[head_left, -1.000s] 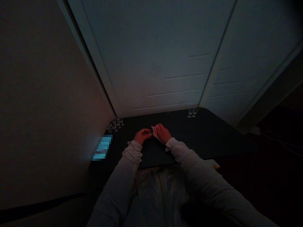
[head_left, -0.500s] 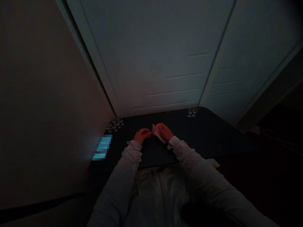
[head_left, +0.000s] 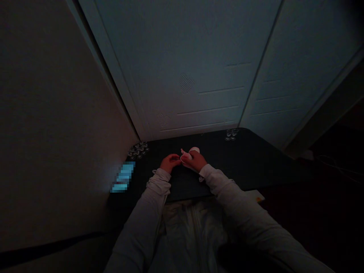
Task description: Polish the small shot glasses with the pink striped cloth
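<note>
Small pale crumpled wad (head_left: 190,152), apparently tissue: light, soft, easily crushed. Held over dark worktop (head_left: 244,163) in closed right hand (head_left: 195,160) grip. Left hand (head_left: 170,163) grip curled shut alongside, contents indiscernible. Hold loosely around bulk.

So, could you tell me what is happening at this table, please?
A person in pale sleeves is at a dark table in dim light. The right hand holds a small whitish wad. The left hand pinches something tiny beside it, too dark to identify. Small glasses stand at the far edge.
</note>
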Demonstrator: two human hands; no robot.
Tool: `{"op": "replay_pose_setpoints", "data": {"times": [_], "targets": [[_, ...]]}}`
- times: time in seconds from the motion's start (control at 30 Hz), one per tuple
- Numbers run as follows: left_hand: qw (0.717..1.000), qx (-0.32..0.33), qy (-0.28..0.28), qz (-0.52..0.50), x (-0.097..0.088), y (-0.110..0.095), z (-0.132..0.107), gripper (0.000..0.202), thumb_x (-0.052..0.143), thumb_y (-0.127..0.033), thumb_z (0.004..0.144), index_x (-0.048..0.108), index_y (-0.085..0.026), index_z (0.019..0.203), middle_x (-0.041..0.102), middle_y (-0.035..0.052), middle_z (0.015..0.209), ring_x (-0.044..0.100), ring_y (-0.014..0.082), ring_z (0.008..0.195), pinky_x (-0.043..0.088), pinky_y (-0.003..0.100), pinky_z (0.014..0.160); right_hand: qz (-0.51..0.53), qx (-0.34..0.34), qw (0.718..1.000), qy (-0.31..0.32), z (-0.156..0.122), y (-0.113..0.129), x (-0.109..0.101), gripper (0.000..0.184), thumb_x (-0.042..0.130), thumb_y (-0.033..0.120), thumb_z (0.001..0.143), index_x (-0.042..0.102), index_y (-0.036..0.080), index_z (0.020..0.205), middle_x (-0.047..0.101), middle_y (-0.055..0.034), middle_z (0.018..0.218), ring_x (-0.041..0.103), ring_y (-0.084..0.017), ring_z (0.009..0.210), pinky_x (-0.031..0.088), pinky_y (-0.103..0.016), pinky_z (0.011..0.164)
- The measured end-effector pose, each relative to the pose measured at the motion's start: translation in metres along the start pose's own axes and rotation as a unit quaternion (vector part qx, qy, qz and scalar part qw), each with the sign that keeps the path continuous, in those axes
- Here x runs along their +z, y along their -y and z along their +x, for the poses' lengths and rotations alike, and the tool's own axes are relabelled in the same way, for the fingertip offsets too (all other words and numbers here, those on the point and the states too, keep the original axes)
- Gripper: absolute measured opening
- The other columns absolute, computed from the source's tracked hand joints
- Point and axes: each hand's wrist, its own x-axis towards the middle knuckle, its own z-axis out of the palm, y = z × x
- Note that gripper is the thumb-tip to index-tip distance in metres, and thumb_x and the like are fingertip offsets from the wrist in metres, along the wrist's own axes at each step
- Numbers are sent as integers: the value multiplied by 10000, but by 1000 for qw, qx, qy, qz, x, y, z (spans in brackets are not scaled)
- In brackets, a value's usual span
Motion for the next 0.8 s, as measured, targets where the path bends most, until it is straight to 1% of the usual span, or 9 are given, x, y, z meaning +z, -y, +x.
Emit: {"op": "replay_pose_setpoints", "data": {"times": [0.1, 0.2, 0.37, 0.6, 0.7, 0.8], "targets": [[1000, 3, 1, 13, 1, -1, -1, 342, 685, -235, 476, 556, -129, 774, 593, 22, 766, 553, 128, 687, 427, 327, 727, -66, -58, 996, 11, 1, -1, -1, 443, 450, 556, 647, 558, 131, 710, 551, -75, 733, 503, -170, 715, 356, -281, 656], [1000, 12, 6, 12, 2, -2, -3, 340, 686, -245, 486, 568, -128, 783, 605, 33, 785, 550, 131, 716, 432, 313, 734, -91, -101, 990, 33, 1, 0, -3, 433, 456, 557, 648, 557, 137, 672, 553, -91, 693, 505, -193, 725, 341, -303, 688], [1000, -14, 14, -21, 3, 0, -1, 389, 685, -272, 495, 569, -126, 835, 618, 49, 806, 552, 128, 681, 457, 321, 700, -111, -109, 987, 41, 0, 3, -5, 413, 397, 534, 705, 547, 150, 690, 557, -100, 701, 498, -185, 717, 337, -300, 686], [999, -24, 16, -35, 3, 0, -1, 394, 692, -265, 483, 567, -118, 826, 614, 57, 843, 554, 127, 698, 467, 311, 680, -138, -120, 982, 42, 0, 1, -4, 391, 332, 469, 769, 550, 153, 693, 548, -77, 680, 491, -160, 690, 337, -277, 663], [999, -27, 13, -31, 4, -1, -1, 382, 693, -265, 482, 566, -114, 809, 614, 51, 804, 553, 116, 655, 466, 308, 668, -118, -118, 985, 44, 0, 2, -5, 373, 331, 440, 780, 566, 154, 734, 555, -75, 700, 493, -164, 712, 338, -281, 680], [999, -33, 10, -29, 5, -3, -2, 384, 698, -272, 472, 565, -110, 794, 613, 39, 739, 546, 105, 604, 466, 310, 651, -69, -109, 991, 45, -1, 5, -7, 355, 324, 404, 797, 582, 161, 812, 567, -77, 719, 500, -173, 753, 343, -285, 702]]}}
